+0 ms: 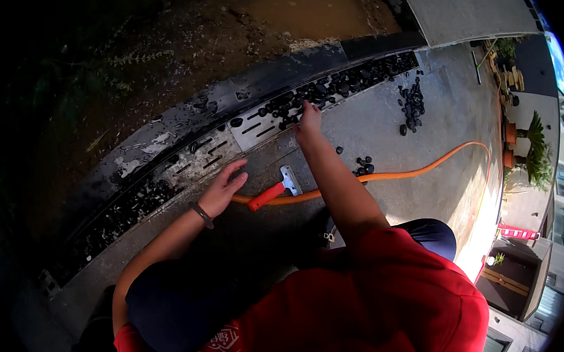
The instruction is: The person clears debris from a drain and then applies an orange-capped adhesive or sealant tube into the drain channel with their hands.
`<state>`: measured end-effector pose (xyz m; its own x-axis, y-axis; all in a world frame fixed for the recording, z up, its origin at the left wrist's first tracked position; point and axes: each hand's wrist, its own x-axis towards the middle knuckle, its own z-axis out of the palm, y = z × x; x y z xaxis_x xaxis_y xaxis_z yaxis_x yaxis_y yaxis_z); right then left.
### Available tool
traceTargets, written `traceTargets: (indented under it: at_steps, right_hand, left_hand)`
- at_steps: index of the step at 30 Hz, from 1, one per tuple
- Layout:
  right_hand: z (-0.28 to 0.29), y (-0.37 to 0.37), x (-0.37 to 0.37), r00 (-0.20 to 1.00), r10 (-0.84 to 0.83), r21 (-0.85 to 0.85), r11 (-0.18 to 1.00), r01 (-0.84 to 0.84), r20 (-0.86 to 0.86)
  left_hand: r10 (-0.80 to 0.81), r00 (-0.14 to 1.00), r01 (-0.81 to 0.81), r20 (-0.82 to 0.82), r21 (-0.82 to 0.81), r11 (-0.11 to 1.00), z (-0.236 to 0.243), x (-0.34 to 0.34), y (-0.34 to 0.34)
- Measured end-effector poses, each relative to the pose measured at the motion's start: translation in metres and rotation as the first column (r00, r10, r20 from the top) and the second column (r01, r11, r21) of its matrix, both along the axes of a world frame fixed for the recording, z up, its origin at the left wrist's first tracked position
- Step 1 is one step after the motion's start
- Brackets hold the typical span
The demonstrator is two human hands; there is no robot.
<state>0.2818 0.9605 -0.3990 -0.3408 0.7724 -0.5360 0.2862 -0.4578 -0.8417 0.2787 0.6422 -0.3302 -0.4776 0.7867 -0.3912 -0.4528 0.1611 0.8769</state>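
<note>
Wearing a red shirt (343, 309), nearest of all. Reaching with the right hand (309, 118) to black pebbles (320, 91) strewn along a slotted drain cover (253, 136); impossible to make out whether gripping any. Holding the left hand (220, 192) half spread, with thumb and fingers parted, near a red-handled scraper (269, 195) lying across an orange hose (393, 175).

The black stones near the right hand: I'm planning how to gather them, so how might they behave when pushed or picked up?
The black stones look small and rounded, so they would probably roll or scatter when pushed. Their shiny surfaces suggest a slippery grip. They look like solid rock, so each is likely heavy for its size.
</note>
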Motion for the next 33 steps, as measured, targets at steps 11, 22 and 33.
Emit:
traceTargets:
  at_steps: [11,22,33]
  right_hand:
    - [-0.024,-0.205,-0.038,0.182,0.658,0.556,-0.418,-0.718,0.730]
    - [-0.015,-0.146,-0.016,0.616,0.487,0.598,0.215,-0.772,0.620]
    - [-0.025,-0.173,-0.032,0.669,0.446,0.484,0.467,-0.740,0.594]
  left_hand:
    - [0.164,0.986,-0.161,0.034,-0.093,0.983,-0.017,0.020,-0.043]
    - [-0.362,0.377,-0.267,-0.853,-0.474,0.839,-0.045,-0.052,-0.097]
    - [-0.644,0.202,-0.146,-0.738,-0.673,0.725,-0.067,-0.074,-0.114]
